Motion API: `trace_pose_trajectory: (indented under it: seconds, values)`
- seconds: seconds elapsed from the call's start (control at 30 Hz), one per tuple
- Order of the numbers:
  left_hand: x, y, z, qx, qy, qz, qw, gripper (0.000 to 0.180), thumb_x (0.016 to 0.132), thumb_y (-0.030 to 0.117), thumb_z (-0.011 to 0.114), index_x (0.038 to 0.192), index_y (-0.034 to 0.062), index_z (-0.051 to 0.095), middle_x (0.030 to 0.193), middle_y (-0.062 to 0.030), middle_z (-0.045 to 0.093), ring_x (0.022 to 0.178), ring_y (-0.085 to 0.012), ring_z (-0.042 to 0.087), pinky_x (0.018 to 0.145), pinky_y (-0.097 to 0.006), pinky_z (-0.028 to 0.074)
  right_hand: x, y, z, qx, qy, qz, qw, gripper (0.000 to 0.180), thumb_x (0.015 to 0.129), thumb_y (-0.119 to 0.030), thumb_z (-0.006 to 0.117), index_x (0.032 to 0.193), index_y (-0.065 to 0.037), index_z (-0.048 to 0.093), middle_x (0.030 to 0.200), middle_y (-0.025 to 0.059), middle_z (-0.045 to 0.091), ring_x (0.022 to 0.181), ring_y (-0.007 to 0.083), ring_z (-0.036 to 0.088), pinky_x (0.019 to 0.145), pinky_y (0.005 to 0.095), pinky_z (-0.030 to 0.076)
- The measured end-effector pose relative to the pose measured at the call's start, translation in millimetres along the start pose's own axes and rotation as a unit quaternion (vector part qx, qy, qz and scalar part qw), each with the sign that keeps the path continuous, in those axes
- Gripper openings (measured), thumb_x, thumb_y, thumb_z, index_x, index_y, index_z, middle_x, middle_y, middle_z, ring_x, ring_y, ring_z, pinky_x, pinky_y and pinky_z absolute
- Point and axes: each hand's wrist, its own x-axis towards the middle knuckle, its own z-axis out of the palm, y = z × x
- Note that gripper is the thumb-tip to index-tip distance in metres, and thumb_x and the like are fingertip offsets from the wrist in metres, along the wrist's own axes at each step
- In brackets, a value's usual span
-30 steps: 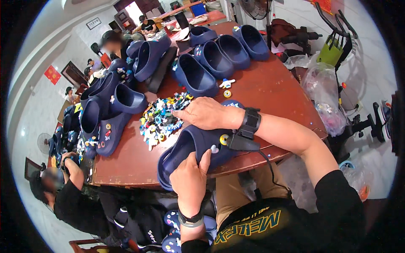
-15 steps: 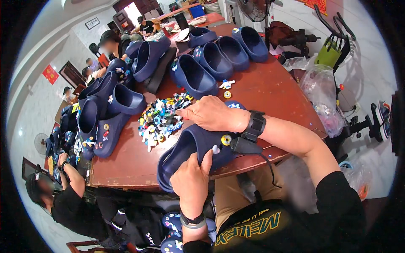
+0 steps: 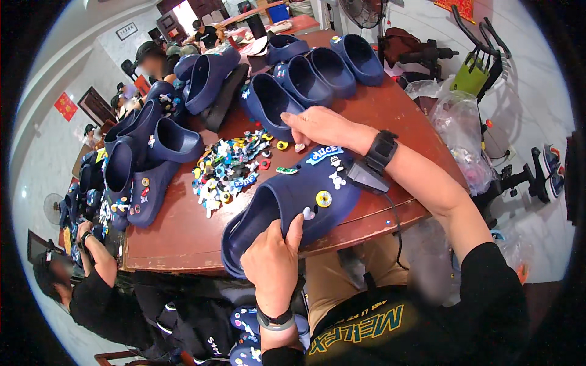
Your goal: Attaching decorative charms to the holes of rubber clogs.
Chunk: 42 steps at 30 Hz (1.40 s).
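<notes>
My left hand (image 3: pixel 270 253) grips the rim of a navy clog (image 3: pixel 296 186) near the table's front edge, its thumb beside a pale heart-shaped charm (image 3: pixel 308 213). On the clog's upper are a yellow round charm (image 3: pixel 323 199), white figure charms (image 3: pixel 336 177) and a blue lettered charm (image 3: pixel 323 156). My right hand (image 3: pixel 332 128) hovers past the clog's far side with curled fingers. A small pinkish charm (image 3: pixel 299 147) shows just below it; whether the fingers hold it is unclear. A heap of colourful charms (image 3: pixel 226 168) lies left of the clog, a green charm (image 3: pixel 285 171) by its edge.
Navy clogs stand in a row (image 3: pixel 305 79) at the back and in a stack (image 3: pixel 146 146) at left on the red-brown table (image 3: pixel 177 244). A co-worker (image 3: pixel 97 293) sits at left, others farther back. Plastic bags (image 3: pixel 458 134) and a fan (image 3: pixel 363 12) are at right.
My right hand has moved away from the charm heap, up and to the right, uncovering more of the clog's upper. My left hand keeps its hold. The view has shifted slightly.
</notes>
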Motion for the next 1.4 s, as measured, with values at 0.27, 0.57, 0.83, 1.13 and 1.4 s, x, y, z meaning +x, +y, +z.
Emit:
trace_pose_trajectory:
  seconds: [0.27,0.57,0.83,1.13,1.4]
  values:
    - [-1.5,-1.6,-3.0,0.003,-0.016,-0.018,1.000,0.035,0.085,0.039,0.069,0.069,0.0087,0.061,0.055,-0.0091,0.056,0.049,-0.0274,0.058,0.044,-0.037,0.042,-52.9,16.0,3.1,-0.145,0.050,-0.305,0.940,0.025,0.090,-0.030,0.060,0.094,-0.006,0.069,0.095,0.0140,0.066,0.091,0.0279,0.061,0.081,0.0384,0.049]
    - [-0.5,2.3,-1.1,-0.025,-0.019,-0.010,0.999,0.033,0.086,0.036,0.068,0.073,0.0062,0.062,0.055,-0.0101,0.054,0.048,-0.0280,0.055,0.044,-0.037,0.040,-55.0,10.4,12.3,-0.131,0.124,-0.229,0.956,0.026,0.086,-0.027,0.065,0.079,-0.003,0.060,0.077,0.0113,0.055,0.081,0.0295,0.055,0.068,0.0406,0.044]
    - [-0.8,-0.1,-0.6,-0.027,-0.024,-0.022,0.999,0.033,0.086,0.037,0.068,0.073,0.0067,0.063,0.056,-0.0105,0.056,0.050,-0.0284,0.056,0.045,-0.037,0.041,-47.6,4.0,10.5,0.045,0.127,-0.100,0.986,0.043,0.095,-0.033,0.056,0.067,0.000,0.053,0.060,0.0094,0.043,0.057,0.0142,0.040,0.055,0.0344,0.036]
    - [2.8,0.9,0.2,-0.017,-0.017,-0.018,1.000,0.035,0.086,0.039,0.067,0.071,0.0077,0.062,0.057,-0.0099,0.056,0.049,-0.0285,0.056,0.045,-0.038,0.041,-27.9,31.9,-6.6,-0.091,0.154,-0.112,0.978,0.038,0.093,-0.034,0.056,0.077,-0.001,0.063,0.086,0.0170,0.063,0.084,0.0280,0.060,0.070,0.0421,0.044]
    - [-1.9,-1.3,-0.4,0.008,-0.002,0.010,1.000,0.035,0.082,0.039,0.071,0.066,0.0113,0.057,0.054,-0.0051,0.055,0.049,-0.0230,0.058,0.043,-0.034,0.044,-42.5,-23.6,9.9,0.039,-0.171,-0.099,0.979,0.032,0.095,-0.032,0.054,0.106,-0.004,0.066,0.099,0.0161,0.068,0.090,0.0301,0.065,0.078,0.0377,0.049]
